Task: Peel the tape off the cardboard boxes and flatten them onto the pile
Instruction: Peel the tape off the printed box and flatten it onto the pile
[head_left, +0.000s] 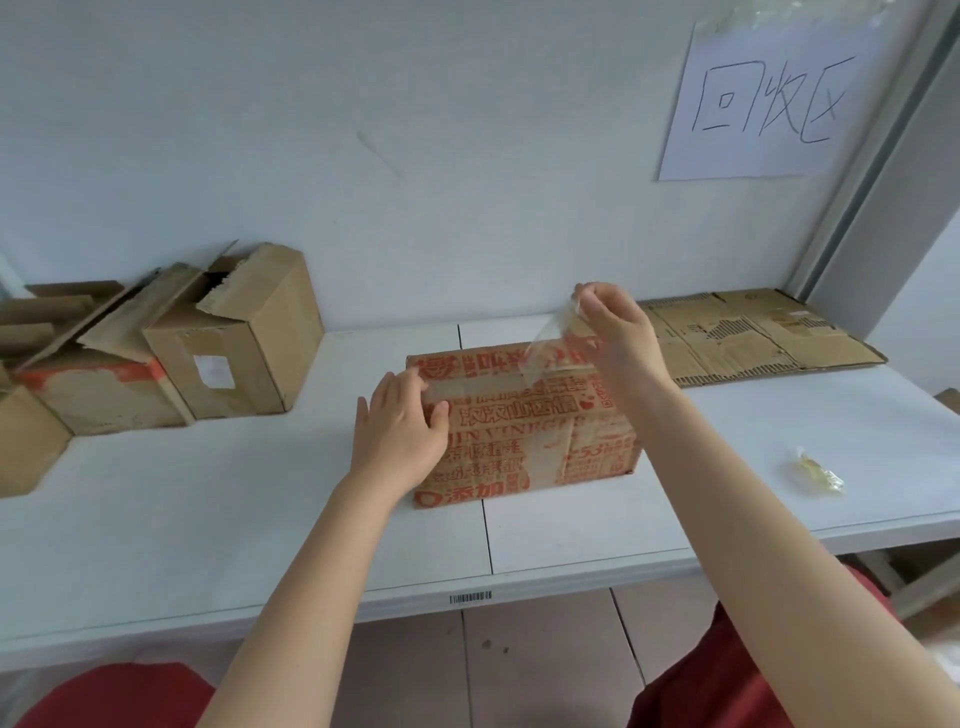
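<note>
Viewing the head camera, I log the red-printed box (524, 426) standing mid-table (208, 519), with the left hand (400, 426) laid on its top left edge, fingers fairly straight and pressing. Right hand (618, 332) pinches a clear tape strip (550, 332) held up above the box's far right top. Flattened pile (753, 332) lies far right by the wall; a crumpled tape wad (818, 470) sits near the front right edge.
</note>
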